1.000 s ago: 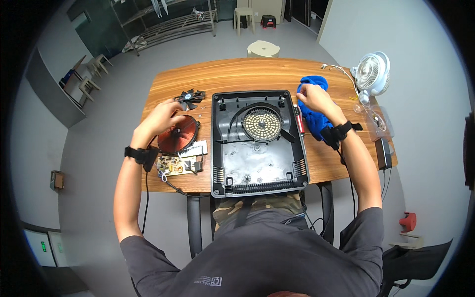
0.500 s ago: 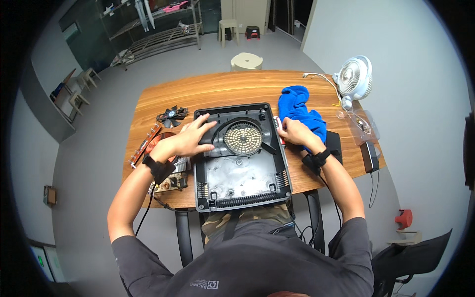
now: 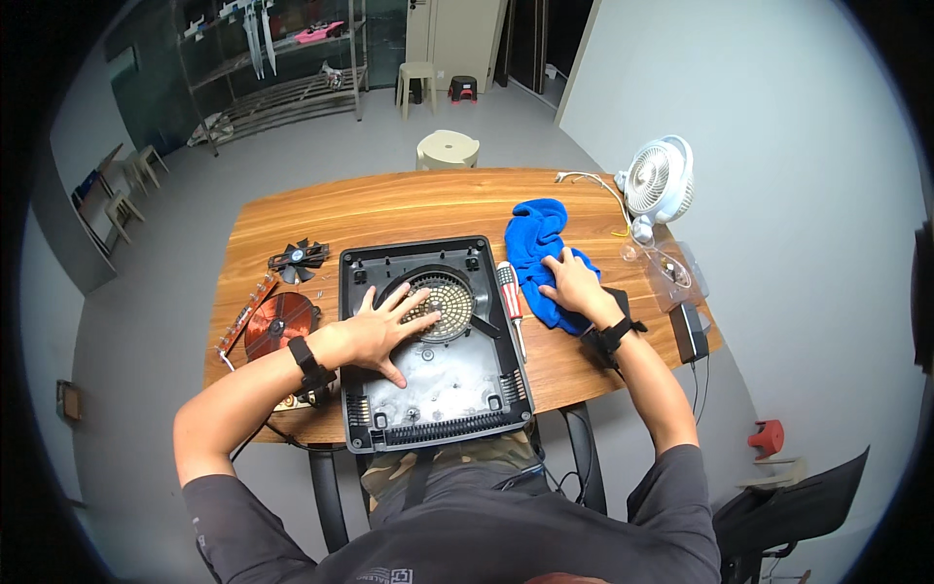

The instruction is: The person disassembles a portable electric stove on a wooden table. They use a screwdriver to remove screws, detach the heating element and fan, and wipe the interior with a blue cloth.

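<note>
A black plastic housing [image 3: 448, 375], like the shell of an induction cooker, lies with its inner side up at the table's near edge. My left hand [image 3: 375, 336] rests inside it with fingers spread, partly covering its round vent grille [image 3: 452, 310]. A crumpled blue cloth [image 3: 535, 248] lies to the right of the housing. On the cloth is my right hand [image 3: 579, 287], its thumb and fingers apart. A screwdriver [image 3: 511, 297] with a red, white and blue handle lies between housing and cloth, its shaft toward me.
Left of the housing are a small black fan [image 3: 300, 258], a copper coil [image 3: 280, 323] and an orange strip [image 3: 245, 316]. A white desk fan [image 3: 660, 180], a clear plastic tray [image 3: 671, 277] and a black power adapter [image 3: 689, 333] stand along the right side.
My right hand has let go of the screwdriver beside the housing and moved right onto the cloth. My left hand has slid rightward and nearer over the grille. The whole view has shifted.
</note>
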The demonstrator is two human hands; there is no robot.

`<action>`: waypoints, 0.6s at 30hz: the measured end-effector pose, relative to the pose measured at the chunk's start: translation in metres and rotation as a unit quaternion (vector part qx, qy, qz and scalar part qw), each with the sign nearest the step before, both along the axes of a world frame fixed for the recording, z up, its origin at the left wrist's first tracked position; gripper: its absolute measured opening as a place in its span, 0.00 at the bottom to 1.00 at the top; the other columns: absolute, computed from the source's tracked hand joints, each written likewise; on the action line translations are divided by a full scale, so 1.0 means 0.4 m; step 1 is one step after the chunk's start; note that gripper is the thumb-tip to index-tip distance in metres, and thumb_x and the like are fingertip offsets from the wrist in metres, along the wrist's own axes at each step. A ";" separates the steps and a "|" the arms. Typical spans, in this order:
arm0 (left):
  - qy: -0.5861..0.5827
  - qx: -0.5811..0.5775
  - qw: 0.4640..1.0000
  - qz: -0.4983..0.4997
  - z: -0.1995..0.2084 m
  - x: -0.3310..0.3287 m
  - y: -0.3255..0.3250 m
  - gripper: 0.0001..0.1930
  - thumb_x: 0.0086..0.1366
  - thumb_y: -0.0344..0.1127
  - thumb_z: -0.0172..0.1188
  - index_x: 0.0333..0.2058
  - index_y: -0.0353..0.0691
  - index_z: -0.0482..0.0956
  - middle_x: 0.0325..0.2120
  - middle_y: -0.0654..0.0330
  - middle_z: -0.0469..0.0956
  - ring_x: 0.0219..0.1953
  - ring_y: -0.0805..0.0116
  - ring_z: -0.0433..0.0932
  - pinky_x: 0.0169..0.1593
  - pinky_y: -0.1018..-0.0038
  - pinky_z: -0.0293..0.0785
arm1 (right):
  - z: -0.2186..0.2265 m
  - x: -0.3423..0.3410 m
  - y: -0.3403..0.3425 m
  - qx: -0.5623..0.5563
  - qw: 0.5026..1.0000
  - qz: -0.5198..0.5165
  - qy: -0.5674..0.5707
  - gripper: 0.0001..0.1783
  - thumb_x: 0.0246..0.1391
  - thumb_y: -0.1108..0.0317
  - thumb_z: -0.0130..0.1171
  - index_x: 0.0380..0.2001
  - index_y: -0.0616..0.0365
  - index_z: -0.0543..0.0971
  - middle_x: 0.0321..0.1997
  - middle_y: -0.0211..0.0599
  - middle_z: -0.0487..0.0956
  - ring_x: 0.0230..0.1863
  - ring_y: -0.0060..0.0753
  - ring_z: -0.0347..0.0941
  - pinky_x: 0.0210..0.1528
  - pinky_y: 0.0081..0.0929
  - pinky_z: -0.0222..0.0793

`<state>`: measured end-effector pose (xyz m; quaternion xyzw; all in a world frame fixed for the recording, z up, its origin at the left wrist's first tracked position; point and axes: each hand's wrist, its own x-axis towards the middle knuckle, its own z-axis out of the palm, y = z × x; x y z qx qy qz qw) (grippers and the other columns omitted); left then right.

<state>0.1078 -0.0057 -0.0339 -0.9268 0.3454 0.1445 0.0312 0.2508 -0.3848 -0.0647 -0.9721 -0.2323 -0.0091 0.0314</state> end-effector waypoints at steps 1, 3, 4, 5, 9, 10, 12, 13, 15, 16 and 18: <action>0.014 0.006 1.000 0.001 0.002 0.000 -0.007 0.69 0.39 0.75 0.72 0.76 0.58 0.45 0.76 0.48 0.37 0.77 0.36 0.36 0.65 0.21 0.48 | -0.015 0.006 -0.004 0.018 1.000 0.006 -0.012 0.31 0.53 0.56 0.70 0.58 0.49 0.72 0.59 0.56 0.68 0.57 0.62 0.71 0.53 0.53 0.76; 0.030 0.014 0.999 0.003 0.003 0.004 -0.011 0.69 0.39 0.75 0.72 0.75 0.59 0.46 0.76 0.49 0.39 0.76 0.35 0.37 0.64 0.20 0.50 | -0.028 0.016 -0.008 0.043 0.999 0.018 -0.015 0.28 0.53 0.61 0.69 0.56 0.51 0.72 0.56 0.58 0.70 0.52 0.63 0.74 0.51 0.53 0.77; 0.038 0.017 0.999 0.004 0.002 0.007 -0.013 0.68 0.39 0.74 0.72 0.75 0.60 0.46 0.76 0.49 0.39 0.76 0.35 0.38 0.63 0.19 0.50 | -0.034 0.032 -0.016 0.049 0.998 0.024 -0.013 0.27 0.54 0.61 0.68 0.55 0.51 0.72 0.55 0.59 0.70 0.51 0.64 0.75 0.50 0.53 0.76; 0.033 0.016 0.999 0.003 0.000 0.008 -0.013 0.68 0.38 0.74 0.73 0.75 0.60 0.46 0.76 0.49 0.40 0.76 0.36 0.38 0.62 0.19 0.51 | -0.037 0.040 -0.019 0.058 0.998 0.027 -0.009 0.26 0.54 0.62 0.68 0.55 0.52 0.72 0.54 0.60 0.70 0.50 0.64 0.75 0.50 0.53 0.76; 0.018 0.016 1.000 0.002 -0.006 0.004 -0.012 0.68 0.38 0.74 0.73 0.75 0.60 0.48 0.76 0.50 0.42 0.76 0.37 0.40 0.61 0.18 0.53 | -0.025 0.071 -0.028 0.071 0.997 0.027 -0.001 0.23 0.53 0.67 0.64 0.52 0.53 0.73 0.52 0.57 0.73 0.49 0.65 0.76 0.51 0.56 0.74; 0.015 0.017 1.000 0.003 -0.005 0.004 -0.012 0.68 0.37 0.74 0.73 0.75 0.60 0.48 0.76 0.50 0.43 0.76 0.37 0.41 0.61 0.18 0.53 | -0.037 0.097 -0.038 0.095 0.995 0.031 -0.012 0.21 0.52 0.68 0.62 0.50 0.56 0.73 0.50 0.56 0.75 0.49 0.65 0.76 0.52 0.55 0.74; 0.004 0.012 1.000 0.006 -0.013 0.000 -0.004 0.68 0.36 0.74 0.72 0.75 0.60 0.48 0.76 0.51 0.43 0.76 0.38 0.42 0.61 0.18 0.54 | 0.014 0.109 -0.017 0.143 0.988 0.035 -0.042 0.19 0.50 0.67 0.64 0.45 0.64 0.76 0.45 0.60 0.78 0.49 0.64 0.76 0.52 0.53 0.74; -0.001 0.009 1.000 0.008 -0.019 -0.002 0.000 0.68 0.36 0.74 0.72 0.75 0.60 0.48 0.76 0.51 0.44 0.76 0.38 0.43 0.61 0.18 0.54 | 0.054 0.105 -0.006 0.171 0.983 0.030 -0.060 0.19 0.50 0.67 0.64 0.43 0.66 0.76 0.43 0.60 0.79 0.48 0.64 0.76 0.52 0.52 0.74; -0.010 0.003 1.000 0.000 -0.021 -0.001 -0.003 0.69 0.35 0.75 0.72 0.75 0.60 0.49 0.76 0.51 0.44 0.76 0.38 0.44 0.61 0.18 0.53 | 0.152 0.090 0.002 0.228 0.970 0.010 -0.088 0.18 0.50 0.66 0.64 0.41 0.67 0.78 0.40 0.60 0.81 0.44 0.60 0.79 0.50 0.47 0.75; -0.015 0.000 1.000 -0.002 -0.021 -0.001 -0.003 0.69 0.35 0.75 0.71 0.75 0.60 0.49 0.76 0.52 0.44 0.76 0.38 0.44 0.61 0.18 0.53 | 0.201 0.086 0.012 0.249 0.964 0.005 -0.092 0.18 0.50 0.65 0.63 0.41 0.68 0.78 0.40 0.61 0.80 0.45 0.61 0.78 0.50 0.47 0.74; -0.014 0.002 1.000 -0.001 -0.019 -0.002 -0.005 0.69 0.35 0.75 0.71 0.75 0.60 0.49 0.76 0.51 0.45 0.75 0.38 0.45 0.61 0.18 0.53 | 0.291 0.054 0.038 0.294 0.950 0.008 -0.102 0.19 0.50 0.65 0.63 0.41 0.69 0.77 0.39 0.61 0.80 0.45 0.61 0.78 0.51 0.46 0.74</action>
